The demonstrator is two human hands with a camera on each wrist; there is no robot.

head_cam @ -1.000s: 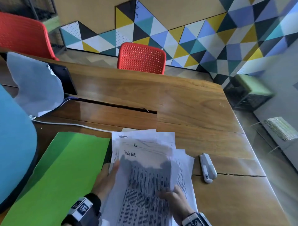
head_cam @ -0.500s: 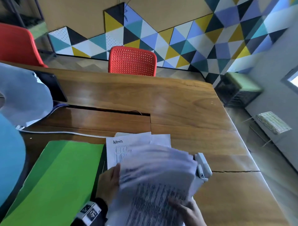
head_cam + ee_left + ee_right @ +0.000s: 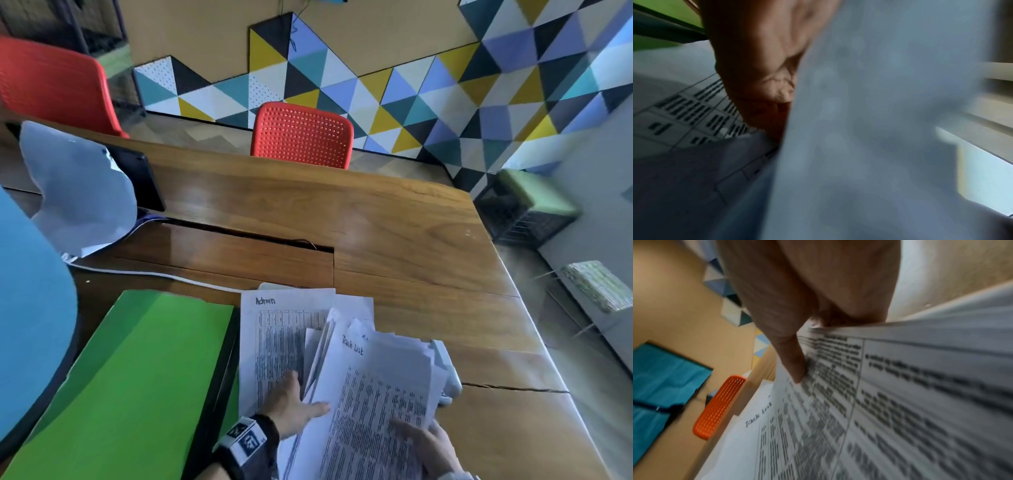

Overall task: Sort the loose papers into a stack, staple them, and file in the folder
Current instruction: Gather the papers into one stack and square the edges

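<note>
Right hand [image 3: 428,445] pinches the lifted sheaf of papers [image 3: 373,404] at its near edge, thumb on top; left hand [image 3: 294,406] lies flat, fingers straight, under it on the "Admin" sheet [image 3: 274,329]. I would square all edges before stapling; stapler [image 3: 447,373] sits half-covered beside, green folder [image 3: 137,370] left, on the wooden table [image 3: 394,233] facing a red chair [image 3: 303,135].

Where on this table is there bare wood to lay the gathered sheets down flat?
Bare wood lies beyond the papers, toward the red chair, and right of the stapler to the table edge. The near left is crowded: the green folder and both the left hand and right hand among the sheets.
</note>
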